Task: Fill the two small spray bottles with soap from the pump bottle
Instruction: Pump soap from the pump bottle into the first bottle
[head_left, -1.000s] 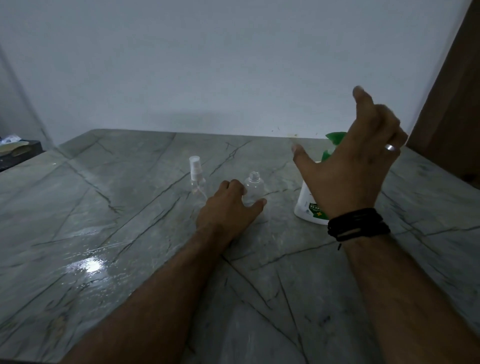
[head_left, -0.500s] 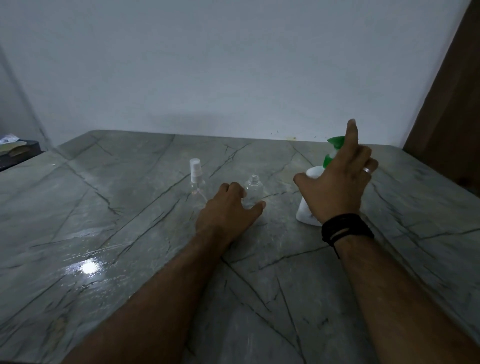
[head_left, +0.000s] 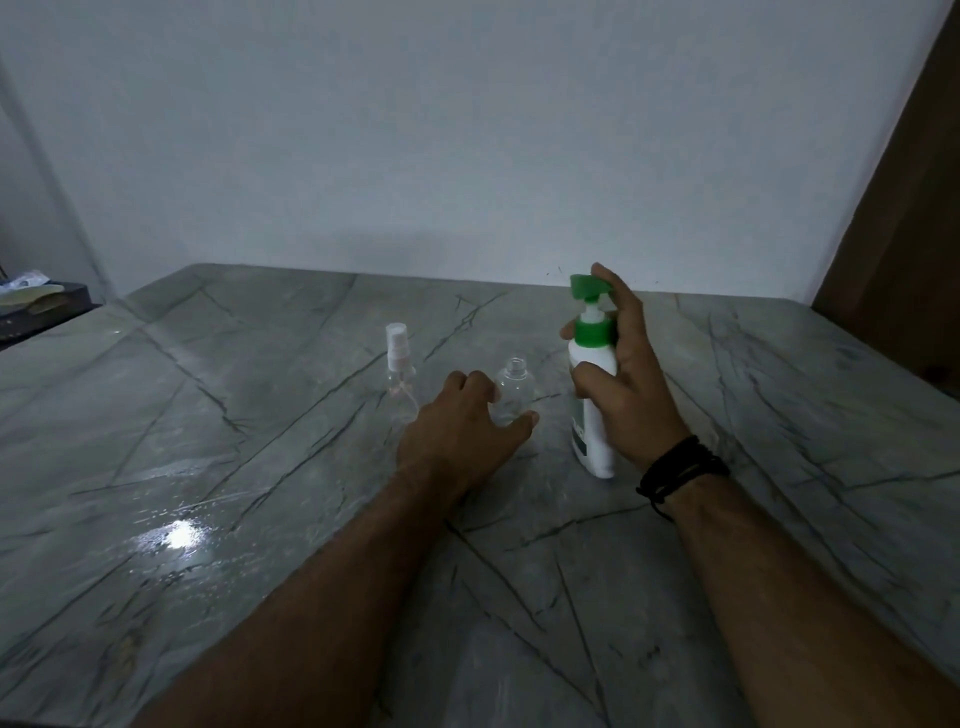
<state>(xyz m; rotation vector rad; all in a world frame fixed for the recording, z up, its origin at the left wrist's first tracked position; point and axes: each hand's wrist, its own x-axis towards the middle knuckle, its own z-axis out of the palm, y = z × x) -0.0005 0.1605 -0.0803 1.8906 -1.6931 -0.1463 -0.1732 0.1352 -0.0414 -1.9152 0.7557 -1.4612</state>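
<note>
A white pump bottle with a green pump head stands upright on the grey marble table. My right hand grips its body, thumb in front, with a finger up behind the pump head. Left of it stands a small clear spray bottle with an uncapped neck. My left hand holds the base of this uncapped bottle with curled fingers and thumb. Further left, a second small clear spray bottle with its white sprayer cap on stands alone.
A dark box with papers sits at the far left beyond the table's edge. A wooden panel rises at the right. A white wall runs behind the table. A bright wet-looking glare lies on the near left marble.
My right hand came down from the air and closed round the pump bottle, drawing it nearer to the uncapped bottle. My left hand stayed on the uncapped bottle.
</note>
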